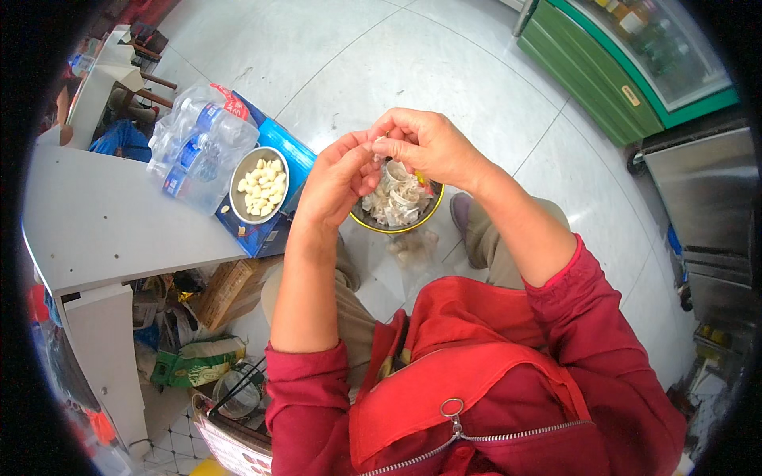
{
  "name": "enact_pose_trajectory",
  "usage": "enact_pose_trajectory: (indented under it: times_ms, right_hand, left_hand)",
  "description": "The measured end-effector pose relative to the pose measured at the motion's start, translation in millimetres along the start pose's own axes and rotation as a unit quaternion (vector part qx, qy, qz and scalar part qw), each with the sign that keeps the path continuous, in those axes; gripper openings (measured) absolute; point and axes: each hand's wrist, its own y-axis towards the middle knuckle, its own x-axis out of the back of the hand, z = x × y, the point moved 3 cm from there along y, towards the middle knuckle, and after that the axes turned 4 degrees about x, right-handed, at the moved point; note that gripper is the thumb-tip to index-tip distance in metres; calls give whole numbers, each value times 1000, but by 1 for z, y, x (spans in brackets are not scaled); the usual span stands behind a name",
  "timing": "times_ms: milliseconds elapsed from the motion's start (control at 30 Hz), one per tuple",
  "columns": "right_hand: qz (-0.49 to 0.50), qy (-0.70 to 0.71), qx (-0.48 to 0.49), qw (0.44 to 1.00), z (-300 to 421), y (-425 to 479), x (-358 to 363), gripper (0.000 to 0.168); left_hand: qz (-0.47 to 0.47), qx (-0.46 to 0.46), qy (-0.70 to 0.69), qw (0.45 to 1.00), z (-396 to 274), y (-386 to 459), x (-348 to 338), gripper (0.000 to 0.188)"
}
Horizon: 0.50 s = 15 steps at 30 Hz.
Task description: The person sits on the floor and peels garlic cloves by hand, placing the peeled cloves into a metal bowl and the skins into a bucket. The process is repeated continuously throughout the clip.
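My left hand and my right hand meet at the fingertips over a waste bin. Pinched between them is a small pale piece, apparently a garlic clove, mostly hidden by the fingers. Below, the waste bin with a yellow rim holds papery skins and crumpled paper cups. To the left, a metal bowl is filled with peeled garlic cloves. A loose clove lies beside it on a blue box. A clear plastic bag with pale contents rests on the floor between my feet.
Shrink-wrapped water bottles stand left of the bowl, by a white counter. Under it sit a cardboard box and a green sack. A green-framed display fridge and a steel cabinet on casters stand at right.
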Motion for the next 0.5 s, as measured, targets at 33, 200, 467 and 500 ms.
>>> enact_pose_trajectory:
  times_ms: [33, 200, 467, 500]
  right_hand:
    - [-11, 2, -6, 1000, 1, 1, 0, 18]
    - [-25, -4, -4, 1000, 3, -1, -2, 15]
    - [12, 10, 34, 999, 12, 1, -14, 7]
    - [18, 18, 48, 999, 9, 2, -15, 6]
  left_hand:
    - [11, -8, 16, 1000, -2, -3, -4, 22]
    - [33, -31, 73, 996, -6, -14, -12, 22]
    - [-14, -43, 129, 991, -16, -25, -15, 19]
    - [-18, -43, 134, 990, -16, -26, -14, 18]
